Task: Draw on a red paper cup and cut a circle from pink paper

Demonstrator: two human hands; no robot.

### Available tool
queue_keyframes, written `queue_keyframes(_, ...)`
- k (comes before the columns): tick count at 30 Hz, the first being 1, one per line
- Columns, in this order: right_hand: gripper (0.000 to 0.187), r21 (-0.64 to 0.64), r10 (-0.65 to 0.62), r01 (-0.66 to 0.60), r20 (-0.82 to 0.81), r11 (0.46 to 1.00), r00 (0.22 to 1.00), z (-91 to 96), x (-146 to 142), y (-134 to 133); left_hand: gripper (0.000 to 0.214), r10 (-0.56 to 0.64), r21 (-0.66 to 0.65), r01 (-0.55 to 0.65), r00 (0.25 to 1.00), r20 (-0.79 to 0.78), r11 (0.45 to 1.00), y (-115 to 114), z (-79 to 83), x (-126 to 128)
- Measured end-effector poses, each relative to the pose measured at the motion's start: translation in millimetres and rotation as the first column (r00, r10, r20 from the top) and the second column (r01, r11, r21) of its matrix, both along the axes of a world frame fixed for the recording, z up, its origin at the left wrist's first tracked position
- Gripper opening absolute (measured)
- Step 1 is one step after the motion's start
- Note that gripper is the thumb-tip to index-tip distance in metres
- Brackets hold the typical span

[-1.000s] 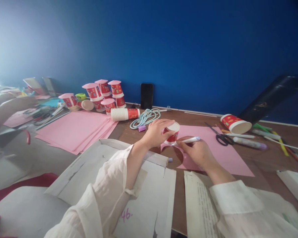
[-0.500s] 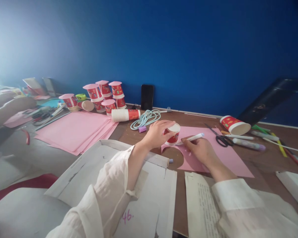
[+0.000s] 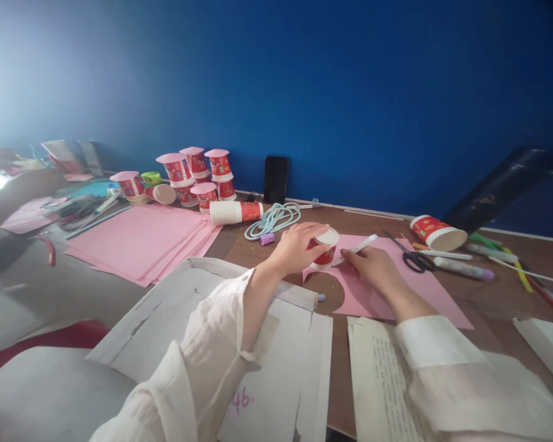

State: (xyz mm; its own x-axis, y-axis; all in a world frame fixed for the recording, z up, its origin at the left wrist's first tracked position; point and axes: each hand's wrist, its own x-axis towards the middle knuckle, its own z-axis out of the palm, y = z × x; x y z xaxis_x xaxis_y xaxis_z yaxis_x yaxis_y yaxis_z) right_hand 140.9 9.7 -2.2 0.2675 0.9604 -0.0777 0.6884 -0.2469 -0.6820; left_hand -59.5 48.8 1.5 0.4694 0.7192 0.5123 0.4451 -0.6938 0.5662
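Note:
My left hand (image 3: 299, 247) is closed round a red paper cup (image 3: 325, 255), which stands upside down on a pink paper sheet (image 3: 415, 288). Its pale base faces up. In my right hand (image 3: 373, 265) is a white marker (image 3: 365, 244), its tip end low against the cup's rim on the right side. A round piece has been cut out of the sheet's near left edge, where the brown table shows through. Black-handled scissors (image 3: 417, 261) lie on the sheet beyond my right hand. A purple marker cap (image 3: 267, 239) rests left of the cup.
Stacked red cups with pink tops (image 3: 197, 164), nested cups (image 3: 235, 212), a coiled cable (image 3: 276, 220) and a phone (image 3: 275, 178) line the wall. Pink sheets (image 3: 142, 239) lie left. A tipped cup (image 3: 435, 232) and markers (image 3: 463, 268) are right. Another person's arm (image 3: 23, 190) is far left.
The view has shifted slightly. My left hand still holds the cup, and my right hand's marker has moved a little around the cup's right side. The other person's arm has moved.

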Motion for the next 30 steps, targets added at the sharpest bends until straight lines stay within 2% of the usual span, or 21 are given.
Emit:
queue_keyframes(13, 0.032, -0.078, -0.019, 0.017, -0.017, 0.997, 1.000, 0.0, 4, 23, 0.041, 0.002, -0.001, -0.002, 1.000, 0.011, 1.000, 3, -3.0, 0)
queue_keyframes(24, 0.034, -0.022, 0.030, -0.028, 0.084, 0.999, 0.996, -5.2, 12, 44, 0.042, -0.007, -0.030, 0.007, 1.000, -0.007, 1.000, 2, 0.2, -1)
queue_keyframes(30, 0.033, -0.027, 0.046, -0.044, 0.080, 0.999, 0.996, -3.7, 13, 52, 0.041, -0.023, -0.017, 0.023, 1.000, -0.005, 1.000, 2, 0.0, -1)
